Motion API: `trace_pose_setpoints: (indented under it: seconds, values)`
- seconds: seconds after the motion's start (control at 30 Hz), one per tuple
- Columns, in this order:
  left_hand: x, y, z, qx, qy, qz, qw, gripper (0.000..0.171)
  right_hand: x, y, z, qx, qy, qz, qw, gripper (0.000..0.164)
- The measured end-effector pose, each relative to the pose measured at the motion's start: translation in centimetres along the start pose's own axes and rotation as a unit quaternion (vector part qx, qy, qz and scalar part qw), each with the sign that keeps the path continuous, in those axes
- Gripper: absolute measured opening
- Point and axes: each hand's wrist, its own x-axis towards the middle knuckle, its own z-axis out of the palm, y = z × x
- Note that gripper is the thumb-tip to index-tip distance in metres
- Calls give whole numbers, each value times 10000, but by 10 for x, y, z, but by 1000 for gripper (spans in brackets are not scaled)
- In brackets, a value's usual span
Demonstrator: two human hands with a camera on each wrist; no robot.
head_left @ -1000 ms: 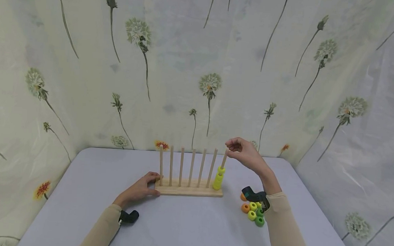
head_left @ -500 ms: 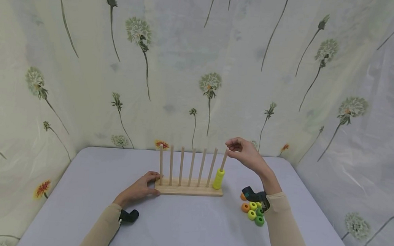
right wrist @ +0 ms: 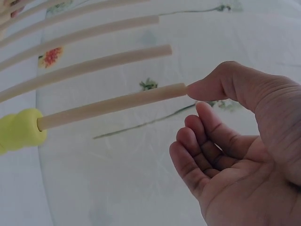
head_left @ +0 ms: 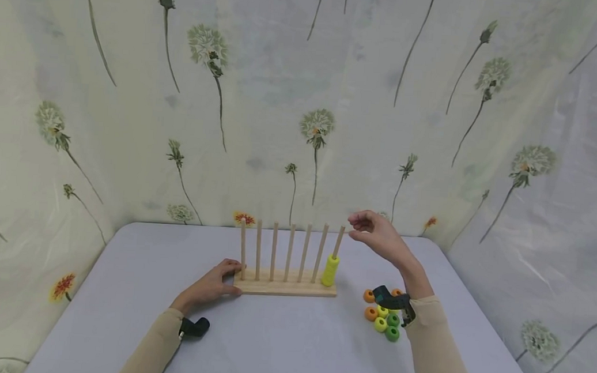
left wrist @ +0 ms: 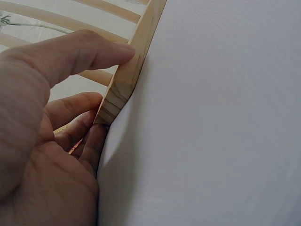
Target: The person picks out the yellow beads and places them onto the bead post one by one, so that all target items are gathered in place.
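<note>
A wooden peg stand with several upright pegs sits on the table. Its rightmost peg carries a stack of yellow beads at the bottom, bare above. My left hand grips the left end of the base; in the left wrist view the thumb lies along the front edge and the fingers reach behind the end. Beside the top of the rightmost peg is my right hand, holding nothing, fingers loosely bent. In the right wrist view its thumb tip is right at the peg's end.
To the right of the stand lie loose beads: orange, yellow and green, partly hidden by the right wrist camera. A flower-printed curtain hangs behind the table.
A yellow bead has slid down the rightmost peg and joined the stack. Since then my right hand has drawn slightly right from the peg's top. My left hand keeps its grip.
</note>
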Motion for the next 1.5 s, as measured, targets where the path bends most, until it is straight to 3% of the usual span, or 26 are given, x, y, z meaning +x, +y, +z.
trace_pose_setpoints:
  seconds: [0.43, 0.9, 1.33, 1.5]
  values:
    - [-1, 3, -1, 50, 23, 10, 10000, 71, -21, 17, -10, 9, 100, 123, 9999, 37]
    - [-1, 5, 2, 76, 81, -126, 9999, 70, -53, 68, -16, -139, 292, 551, 9980, 37]
    - [-2, 3, 2, 91, 105, -114, 9998, 70, -81, 109, -16, -61, 145, 881, 9960, 39]
    - [0, 1, 2, 62, 46, -86, 9999, 70, -88, 130, -14, -57, 88, 1224, 9924, 39]
